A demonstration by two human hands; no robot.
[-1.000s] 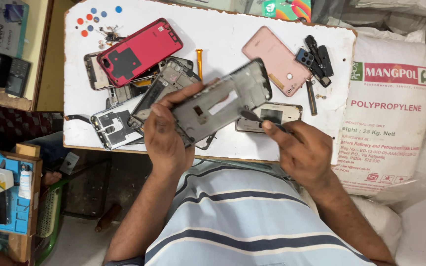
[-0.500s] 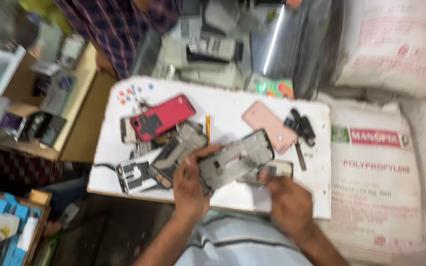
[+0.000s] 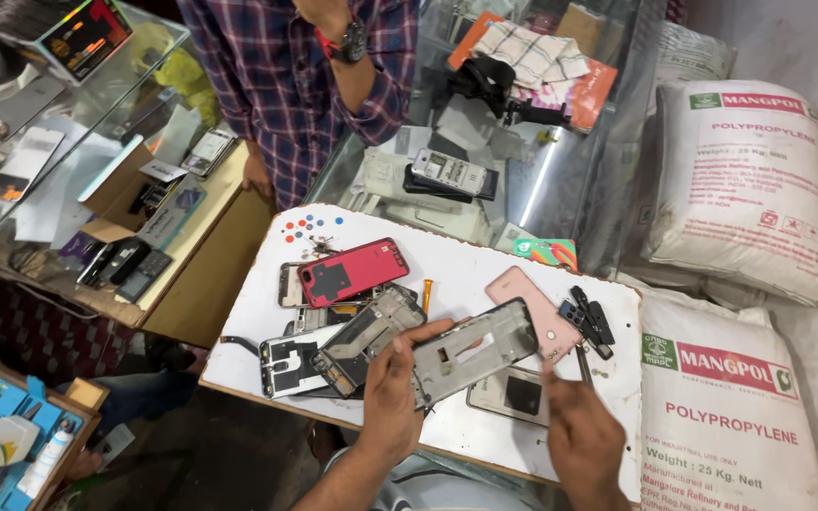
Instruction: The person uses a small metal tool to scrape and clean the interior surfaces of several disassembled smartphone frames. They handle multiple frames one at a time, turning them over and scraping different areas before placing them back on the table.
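The left hand (image 3: 392,393) grips one grey phone frame (image 3: 473,350), bare and full of cut-outs. The right hand (image 3: 581,437) hovers loosely curled, holding nothing I can see. Two phone backs, red (image 3: 352,272) and pink (image 3: 543,317), lie on the counter (image 3: 456,260).

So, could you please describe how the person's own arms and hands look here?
Both are bare: the left hand and right hand wear no gloves, and no rings, watch or sleeves show on the visible forearms. A striped shirt, pale with darker bands, shows at the frame's bottom edge.
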